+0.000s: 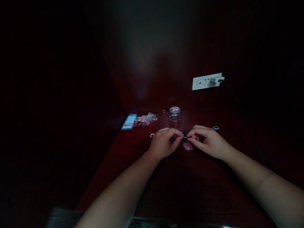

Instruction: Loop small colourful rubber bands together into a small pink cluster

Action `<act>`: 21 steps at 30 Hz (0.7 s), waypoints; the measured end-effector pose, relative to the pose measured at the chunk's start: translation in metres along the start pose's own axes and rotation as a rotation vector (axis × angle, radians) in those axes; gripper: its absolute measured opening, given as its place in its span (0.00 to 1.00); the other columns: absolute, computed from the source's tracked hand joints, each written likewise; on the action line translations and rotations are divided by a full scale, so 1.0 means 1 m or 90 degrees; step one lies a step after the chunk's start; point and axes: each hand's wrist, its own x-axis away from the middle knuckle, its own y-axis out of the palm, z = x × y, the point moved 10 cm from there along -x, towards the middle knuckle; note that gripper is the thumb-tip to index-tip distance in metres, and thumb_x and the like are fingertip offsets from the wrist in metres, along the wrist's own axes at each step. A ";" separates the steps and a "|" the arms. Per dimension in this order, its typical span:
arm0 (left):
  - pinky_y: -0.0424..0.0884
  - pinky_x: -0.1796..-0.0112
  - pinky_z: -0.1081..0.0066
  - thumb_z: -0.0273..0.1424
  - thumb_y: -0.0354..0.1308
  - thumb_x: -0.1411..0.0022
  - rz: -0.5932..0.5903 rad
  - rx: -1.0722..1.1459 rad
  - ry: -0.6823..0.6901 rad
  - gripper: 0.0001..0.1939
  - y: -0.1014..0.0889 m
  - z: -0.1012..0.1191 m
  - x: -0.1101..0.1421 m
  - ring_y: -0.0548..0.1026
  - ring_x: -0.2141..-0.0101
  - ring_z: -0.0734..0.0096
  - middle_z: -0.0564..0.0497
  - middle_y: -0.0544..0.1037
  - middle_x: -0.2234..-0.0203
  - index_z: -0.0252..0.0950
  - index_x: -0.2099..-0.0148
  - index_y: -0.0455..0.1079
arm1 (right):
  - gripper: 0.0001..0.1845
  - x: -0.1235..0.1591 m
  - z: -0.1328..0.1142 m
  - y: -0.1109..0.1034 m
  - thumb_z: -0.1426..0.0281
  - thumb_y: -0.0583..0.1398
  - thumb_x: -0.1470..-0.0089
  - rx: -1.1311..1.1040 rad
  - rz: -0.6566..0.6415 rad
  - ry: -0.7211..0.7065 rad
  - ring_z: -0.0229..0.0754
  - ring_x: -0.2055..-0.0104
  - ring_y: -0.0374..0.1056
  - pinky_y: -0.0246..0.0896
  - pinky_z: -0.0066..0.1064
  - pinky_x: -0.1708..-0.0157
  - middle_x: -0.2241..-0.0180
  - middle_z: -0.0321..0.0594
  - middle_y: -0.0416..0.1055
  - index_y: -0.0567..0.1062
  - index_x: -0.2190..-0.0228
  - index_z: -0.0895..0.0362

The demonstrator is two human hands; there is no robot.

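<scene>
My left hand [163,142] and my right hand [206,141] meet over a dark red table [190,190], fingers pinched together on a small thin band [185,137] stretched between them. A little heap of pink bands [188,146] lies just under the hands. A single pink ring [152,135] rests left of my left hand. A blue ring [216,128] lies behind my right hand. The room is very dark.
A small clear jar [175,114] stands behind the hands. Left of it lies a pile of coloured bands [147,119] and a light blue blurred object [129,122]. A white wall socket [206,82] holds a plug, its dark cable running down the right.
</scene>
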 end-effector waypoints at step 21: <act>0.71 0.62 0.69 0.29 0.59 0.37 -0.018 0.005 0.000 0.01 0.002 0.000 0.000 0.76 0.66 0.70 0.54 0.81 0.67 0.39 0.62 0.72 | 0.07 -0.002 -0.010 0.000 0.73 0.59 0.41 -0.013 -0.027 0.000 0.37 0.72 0.64 0.59 0.28 0.72 0.73 0.37 0.66 0.75 0.71 0.57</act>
